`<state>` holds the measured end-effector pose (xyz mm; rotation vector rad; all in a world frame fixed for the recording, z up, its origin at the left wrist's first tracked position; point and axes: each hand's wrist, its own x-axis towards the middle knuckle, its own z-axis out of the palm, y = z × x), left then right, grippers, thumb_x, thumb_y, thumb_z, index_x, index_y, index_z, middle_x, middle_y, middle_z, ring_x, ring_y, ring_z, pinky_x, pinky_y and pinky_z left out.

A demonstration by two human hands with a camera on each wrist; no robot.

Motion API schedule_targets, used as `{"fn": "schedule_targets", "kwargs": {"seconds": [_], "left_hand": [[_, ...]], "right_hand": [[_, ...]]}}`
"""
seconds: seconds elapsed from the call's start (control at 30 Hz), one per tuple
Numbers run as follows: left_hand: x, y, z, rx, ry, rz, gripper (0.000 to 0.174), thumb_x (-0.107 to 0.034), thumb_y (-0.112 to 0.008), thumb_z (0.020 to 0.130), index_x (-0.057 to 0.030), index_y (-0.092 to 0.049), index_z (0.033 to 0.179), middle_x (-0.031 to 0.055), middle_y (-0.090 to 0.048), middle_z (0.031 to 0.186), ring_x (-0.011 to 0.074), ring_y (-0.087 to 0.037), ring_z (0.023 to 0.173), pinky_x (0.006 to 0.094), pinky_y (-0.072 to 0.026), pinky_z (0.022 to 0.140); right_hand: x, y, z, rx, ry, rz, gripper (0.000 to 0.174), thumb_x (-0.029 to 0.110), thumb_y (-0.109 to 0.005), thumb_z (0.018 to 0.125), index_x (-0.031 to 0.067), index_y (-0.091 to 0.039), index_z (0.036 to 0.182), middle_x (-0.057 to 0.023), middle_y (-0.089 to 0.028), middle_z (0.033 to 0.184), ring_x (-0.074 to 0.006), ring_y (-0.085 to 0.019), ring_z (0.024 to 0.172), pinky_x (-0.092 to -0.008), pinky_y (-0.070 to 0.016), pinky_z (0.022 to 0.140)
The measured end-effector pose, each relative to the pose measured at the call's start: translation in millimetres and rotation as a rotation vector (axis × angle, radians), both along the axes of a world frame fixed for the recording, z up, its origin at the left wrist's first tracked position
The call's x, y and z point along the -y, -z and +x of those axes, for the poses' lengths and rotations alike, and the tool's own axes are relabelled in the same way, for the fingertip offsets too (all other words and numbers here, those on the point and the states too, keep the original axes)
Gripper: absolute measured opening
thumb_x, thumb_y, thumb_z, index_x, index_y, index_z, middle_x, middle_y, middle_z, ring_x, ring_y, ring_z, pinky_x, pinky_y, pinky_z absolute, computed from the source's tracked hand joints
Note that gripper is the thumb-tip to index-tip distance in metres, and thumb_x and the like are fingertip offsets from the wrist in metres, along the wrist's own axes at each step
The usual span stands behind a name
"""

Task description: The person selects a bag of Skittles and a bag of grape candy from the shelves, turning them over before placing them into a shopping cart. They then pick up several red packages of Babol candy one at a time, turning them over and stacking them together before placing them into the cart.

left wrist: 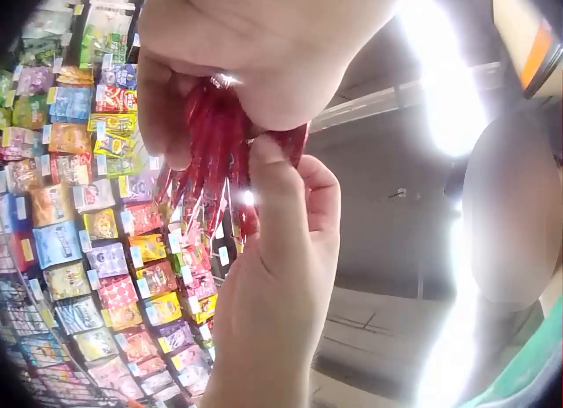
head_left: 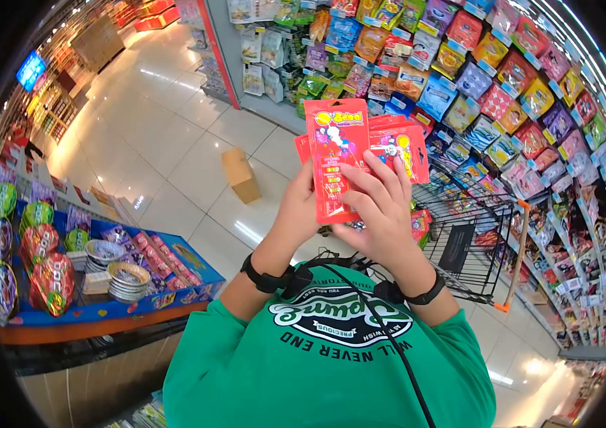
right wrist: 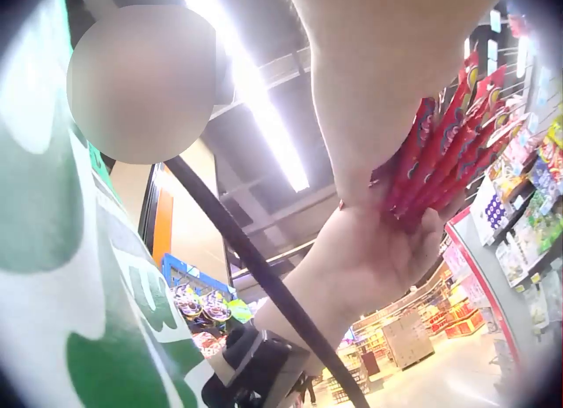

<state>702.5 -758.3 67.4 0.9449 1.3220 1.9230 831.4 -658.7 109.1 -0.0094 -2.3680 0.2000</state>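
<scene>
In the head view both hands hold a fanned stack of flat red packets in front of the chest. The top packet stands upright, with yellow lettering and a cartoon print. Others fan out beneath it to the right, with hang holes at their ends. My left hand grips the stack from the left side. From the right, my right hand lays its fingers over the packet fronts and holds them, its thumb near the lower edge. Seen from below in the left wrist view, several red packets spread apart between the hands. The right wrist view shows their edges.
A black wire shopping cart with an orange-ended handle stands at the right. Shelves of hanging snack bags rise ahead. At the left is a blue display bin holding bowls and wrapped goods. A cardboard box sits on the tiled floor.
</scene>
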Motion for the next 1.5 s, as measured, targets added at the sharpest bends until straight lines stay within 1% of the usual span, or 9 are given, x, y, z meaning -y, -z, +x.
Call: {"fn": "schedule_targets", "kwargs": {"seconds": [0.1,0.17,0.27,0.53,0.63,0.7,0.77,1.13,1.5], "left_hand": [[10,2,-7,0.048,0.035,0.035,0.044,-0.027,-0.042,0.101,-0.0034,-0.038,0.138,0.0135,-0.054,0.129,0.0203,-0.056,0.116,0.0345,-0.0464,0.099],[13,10,-11,0.458,0.147,0.183,0.056,-0.044,-0.028,0.102,-0.0025,-0.036,0.139,0.0147,-0.052,0.132,0.0225,-0.056,0.118,0.0372,-0.0461,0.1],[22,2,-7,0.249,0.112,0.241,0.065,-0.051,-0.028,0.101,0.0016,-0.036,0.139,0.0127,-0.055,0.128,0.0184,-0.055,0.117,0.0338,-0.0447,0.099],[35,-11,-21,-0.063,0.163,-0.034,0.049,-0.027,-0.056,0.095,-0.0013,-0.043,0.135,0.0094,-0.058,0.121,0.0141,-0.056,0.108,0.0307,-0.0449,0.094],[43,-22,-26,-0.13,0.321,-0.035,0.047,-0.026,-0.057,0.095,-0.0019,-0.045,0.133,0.0083,-0.06,0.118,0.0139,-0.057,0.106,0.0313,-0.0453,0.093],[43,-25,-32,-0.468,0.373,-0.095,0.047,-0.027,-0.058,0.093,-0.0026,-0.048,0.131,0.0073,-0.06,0.117,0.014,-0.057,0.105,0.0325,-0.0458,0.091],[42,-22,-32,-0.464,0.374,-0.086,0.047,-0.029,-0.059,0.093,-0.0025,-0.049,0.13,0.0065,-0.06,0.118,0.0142,-0.057,0.104,0.0329,-0.0464,0.09],[35,-21,-30,-0.044,0.035,0.243,0.069,-0.037,-0.067,0.087,-0.0015,-0.037,0.138,0.0075,-0.053,0.124,0.0143,-0.05,0.115,0.0328,-0.0405,0.099],[30,-11,-27,-0.092,-0.018,0.261,0.052,-0.025,-0.058,0.093,0.0,-0.04,0.134,0.0082,-0.052,0.127,0.015,-0.049,0.117,0.0324,-0.0383,0.101]], "right_hand": [[15,-14,-3,0.003,-0.023,-0.032,0.035,0.03,-0.075,0.067,0.014,-0.066,0.097,-0.0013,-0.059,0.125,-0.0291,-0.049,0.121,-0.0481,-0.0301,0.104],[16,-18,0,0.042,0.0,-0.011,0.042,0.032,-0.075,0.068,0.0151,-0.067,0.106,0.0002,-0.059,0.124,-0.0253,-0.051,0.111,-0.0425,-0.0337,0.096],[10,-18,-2,0.008,0.095,0.098,0.043,0.032,-0.075,0.068,0.0153,-0.067,0.107,0.0012,-0.06,0.122,-0.0226,-0.051,0.102,-0.0394,-0.0347,0.089],[-32,-77,9,-0.024,-0.028,-0.06,0.057,0.023,-0.078,0.069,0.0087,-0.058,0.121,-0.0104,-0.059,0.117,-0.028,-0.055,0.105,-0.0405,-0.0408,0.091],[-51,-101,4,0.171,-0.014,-0.363,0.059,0.02,-0.074,0.078,0.0051,-0.051,0.13,-0.0087,-0.061,0.108,-0.0209,-0.056,0.1,-0.0313,-0.0461,0.085],[-58,-101,5,0.308,-0.081,-0.48,0.057,0.017,-0.073,0.08,0.0051,-0.05,0.131,-0.0071,-0.062,0.107,-0.0177,-0.057,0.097,-0.0305,-0.0465,0.084],[-51,-102,0,0.47,-0.36,-0.97,0.045,0.013,-0.069,0.082,0.004,-0.056,0.124,-0.0051,-0.062,0.103,-0.0127,-0.058,0.09,-0.0271,-0.0469,0.08],[-10,-70,17,-0.242,0.104,-0.484,0.018,0.003,-0.069,0.08,0.0011,-0.07,0.098,-0.0094,-0.067,0.086,-0.0142,-0.053,0.07,-0.0271,-0.0405,0.064],[-14,-54,19,-0.327,-0.021,-0.223,0.024,0.003,-0.076,0.071,0.004,-0.068,0.094,-0.0068,-0.063,0.081,-0.0186,-0.049,0.069,-0.0304,-0.0383,0.066]]}}
